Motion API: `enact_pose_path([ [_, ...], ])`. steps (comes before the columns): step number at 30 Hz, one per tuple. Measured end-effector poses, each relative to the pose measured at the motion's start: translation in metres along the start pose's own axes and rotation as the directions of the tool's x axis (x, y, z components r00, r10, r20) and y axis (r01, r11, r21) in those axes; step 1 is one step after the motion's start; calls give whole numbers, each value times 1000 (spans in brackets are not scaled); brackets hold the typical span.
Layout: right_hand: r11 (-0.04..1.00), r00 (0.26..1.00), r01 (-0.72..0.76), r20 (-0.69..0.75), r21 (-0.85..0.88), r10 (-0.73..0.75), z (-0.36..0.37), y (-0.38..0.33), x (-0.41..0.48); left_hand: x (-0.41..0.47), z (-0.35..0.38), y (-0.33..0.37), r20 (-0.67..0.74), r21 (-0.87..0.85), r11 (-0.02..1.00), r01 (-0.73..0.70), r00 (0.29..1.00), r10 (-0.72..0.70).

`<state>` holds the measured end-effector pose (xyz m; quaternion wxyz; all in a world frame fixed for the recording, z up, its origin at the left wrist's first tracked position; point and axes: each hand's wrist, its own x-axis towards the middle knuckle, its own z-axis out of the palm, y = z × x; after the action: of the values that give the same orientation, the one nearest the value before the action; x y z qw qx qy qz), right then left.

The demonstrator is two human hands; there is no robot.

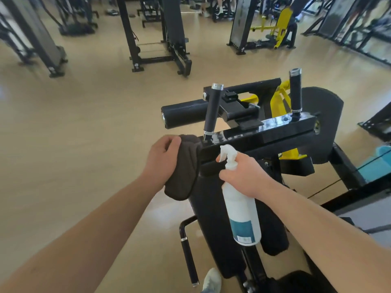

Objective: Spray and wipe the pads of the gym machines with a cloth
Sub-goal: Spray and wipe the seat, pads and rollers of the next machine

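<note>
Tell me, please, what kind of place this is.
Very likely a gym: several weight machines stand on the wide floor, and the nearest one has a black roller pad and upright grip handles.

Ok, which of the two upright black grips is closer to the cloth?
The left-hand grip, rising right beside the cloth; the other grip stands at the bar's far right end.

Open floor (pixel 74 144) lies left of the machine, free up to the left end of the black beam (pixel 264 134), where the left hand (pixel 163 159) holds the cloth (pixel 184 172). On the beam's top a left grip (pixel 211 111) and a right grip (pixel 295 92) stand upright, with room between. The right hand (pixel 245 176) holds the spray bottle (pixel 241 214) before the beam's front face. Lower, a side handle (pixel 188 256) stands just left of the long pad (pixel 207 218).
</note>
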<state>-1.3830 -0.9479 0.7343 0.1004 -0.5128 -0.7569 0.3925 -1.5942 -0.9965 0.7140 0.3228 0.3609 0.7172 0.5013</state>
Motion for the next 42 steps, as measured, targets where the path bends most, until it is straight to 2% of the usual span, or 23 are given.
enact_pose_path([
  [4, 999, 999, 25, 36, 26, -26, -28, -2, 24, 32, 8, 26, -74, -96, 993, 76, 994, -83],
  [9, 1000, 999, 16, 45, 22, -17, -46, -8, 44, 57, 21, 41, -78, -121, 986, 113, 989, -123],
  [13, 1000, 1000, -4, 4, 12, 4, -55, -19, 59, 75, 27, 50, -39, -120, 988, 94, 994, -99],
  [17, 999, 997, -37, -67, 17, 39, -62, -27, 67, 87, 29, 56, 85, -174, 983, 60, 995, -46],
  [21, 999, 996, -39, -77, -37, 36, -65, -36, 77, 99, 31, 57, 139, -108, 994, -25, 989, 40],
  [27, 996, 994, -87, -62, -13, 86, -66, -42, 86, 108, 29, 56, 141, -118, 993, 0, 990, 17],
  [29, 996, 996, -79, -50, -46, 77, -65, -43, 85, 110, 28, 54, 133, -272, 959, 79, 990, -44],
  [31, 995, 994, -92, -53, -28, 90, -64, -42, 86, 111, 26, 59, 173, -521, 837, 165, 981, -86],
  [33, 990, 988, -138, -62, 18, 138, -65, -38, 90, 113, 27, 67, 219, -664, 726, 181, 975, -42],
  [34, 987, 985, -157, -64, 37, 159, -65, -35, 91, 112, 29, 73, 256, -683, 709, 177, 967, 5],
  [35, 985, 984, -164, -66, 48, 167, -66, -33, 92, 111, 32, 76, 304, -677, 718, 163, 950, 70],
  [36, 986, 984, -160, -68, 44, 163, -67, -32, 92, 111, 36, 76, 355, -627, 769, 126, 925, 137],
  [38, 991, 989, -130, -70, 22, 131, -68, -32, 90, 111, 45, 70, 400, -403, 915, -25, 894, 200],
  [40, 995, 992, -103, -72, 9, 104, -67, -31, 87, 110, 53, 65, 352, -168, 974, -149, 914, 201],
  [42, 996, 994, -94, -62, 2, 94, -66, -28, 86, 108, 59, 59, 280, -6, 977, -214, 937, 207],
])
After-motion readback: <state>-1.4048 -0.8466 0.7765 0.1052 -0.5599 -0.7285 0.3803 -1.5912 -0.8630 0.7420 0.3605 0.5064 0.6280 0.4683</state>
